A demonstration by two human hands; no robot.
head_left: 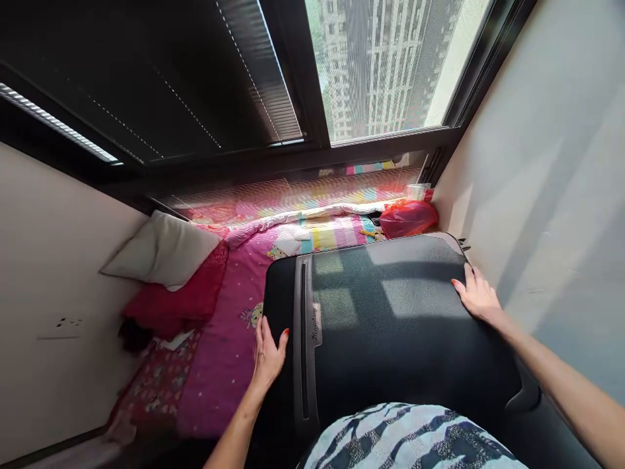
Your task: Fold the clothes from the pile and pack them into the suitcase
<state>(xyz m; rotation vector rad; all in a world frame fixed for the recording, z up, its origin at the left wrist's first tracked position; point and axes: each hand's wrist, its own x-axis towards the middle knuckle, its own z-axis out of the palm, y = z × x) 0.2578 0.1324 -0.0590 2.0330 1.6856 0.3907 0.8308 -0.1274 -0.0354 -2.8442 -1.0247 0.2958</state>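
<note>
A large black fabric suitcase (390,312) lies broad side up in front of my body. It has a grey zipped strip and a small label near its left end. My left hand (267,355) grips the left edge, thumb on top and fingers along the side. At the far right edge, my right hand (477,294) holds on near the corner, thumb on the top face and fingertips partly hidden over the side. The suitcase's underside and near edge are out of sight, the latter behind my patterned shirt (415,436).
Beneath and beyond the suitcase is a bed with a pink-purple cover (209,384). A pale pillow (161,251) rests on a red cloth (170,303) to the left. A red translucent bag (409,218) sits by the window (385,65). Walls (561,195) flank both sides.
</note>
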